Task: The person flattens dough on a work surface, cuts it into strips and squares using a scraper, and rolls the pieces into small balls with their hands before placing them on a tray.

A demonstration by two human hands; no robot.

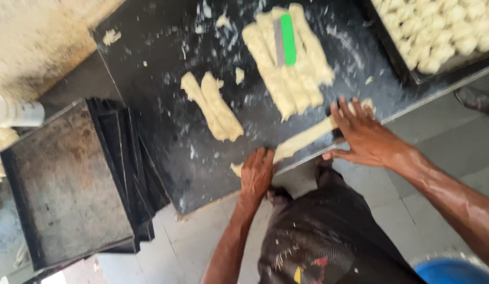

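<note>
A long pale strip of dough [307, 138] lies along the near edge of the black worktable [165, 47]. My left hand [256, 172] presses flat on its left end. My right hand [363, 134] lies spread over its right end, fingers apart. Beyond it sits a stack of dough strips [302, 73] with a green-handled scraper [285, 39] lying on top. Two shorter dough strips [213, 108] rest left of the middle.
A stack of dark empty baking trays [60, 184] stands at the left. A tray of shaped dough pieces [439, 29] sits at the far right. A blue bucket [452, 271] is on the tiled floor. Flour and scraps dot the table.
</note>
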